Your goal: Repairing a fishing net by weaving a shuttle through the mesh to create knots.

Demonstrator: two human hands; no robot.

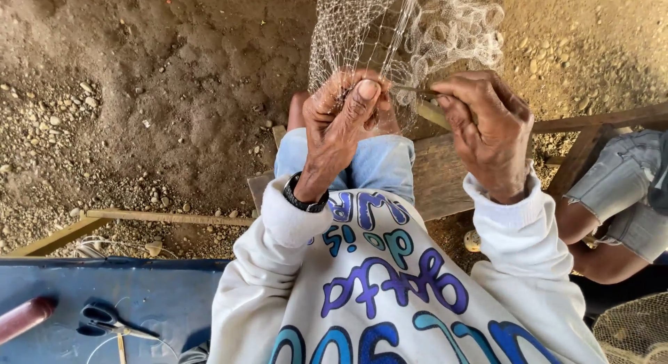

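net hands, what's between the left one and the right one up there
In the head view, a thin netting needle and strands of pale net span the gap between left hand and right hand.

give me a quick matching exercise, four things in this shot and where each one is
Things:
1. left hand
2. right hand
3. scissors
4. wristwatch

Places:
A. lying on the blue surface, bottom left
B. pinching the fishing net strands, thumb up
C. strapped just above the white sleeve cuff
D. holding a thin netting needle pointed at the net

Pairs: 1-B, 2-D, 3-A, 4-C
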